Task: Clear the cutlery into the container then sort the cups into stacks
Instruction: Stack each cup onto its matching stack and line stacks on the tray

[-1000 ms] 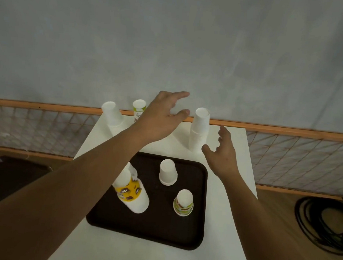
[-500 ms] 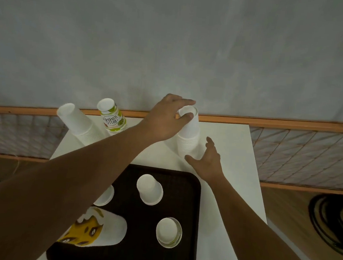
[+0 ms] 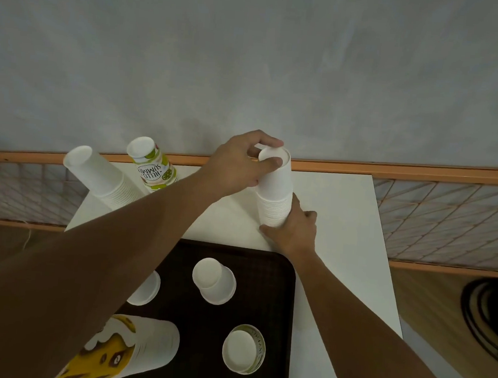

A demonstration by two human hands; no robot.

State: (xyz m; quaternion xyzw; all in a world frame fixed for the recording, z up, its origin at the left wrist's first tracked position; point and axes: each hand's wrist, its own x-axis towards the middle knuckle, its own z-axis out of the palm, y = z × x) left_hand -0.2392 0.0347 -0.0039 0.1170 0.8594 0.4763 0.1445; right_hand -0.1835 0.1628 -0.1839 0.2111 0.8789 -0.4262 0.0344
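Note:
A tall stack of upside-down white cups [image 3: 274,196] stands on the white table [image 3: 344,214] behind the dark tray [image 3: 280,310]. My left hand [image 3: 240,167] pinches the top cup of that stack with thumb and fingers. My right hand [image 3: 293,231] grips the stack's base. On the tray stand a white cup [image 3: 213,280], a green-rimmed cup [image 3: 244,348], a yellow-printed stack [image 3: 128,349] and a white cup [image 3: 146,288] partly hidden by my left arm. No cutlery is visible.
At the table's back left stand another white cup stack [image 3: 99,177] and a lime-printed cup stack [image 3: 152,166]. An orange rail with wire mesh [image 3: 433,215] runs behind the table. A coiled black cable [image 3: 487,321] lies on the floor to the right.
Both hands have closed in on the white stack: the left now pinches its top cup, the right has wrapped around its base. The camera has tilted down and nearer.

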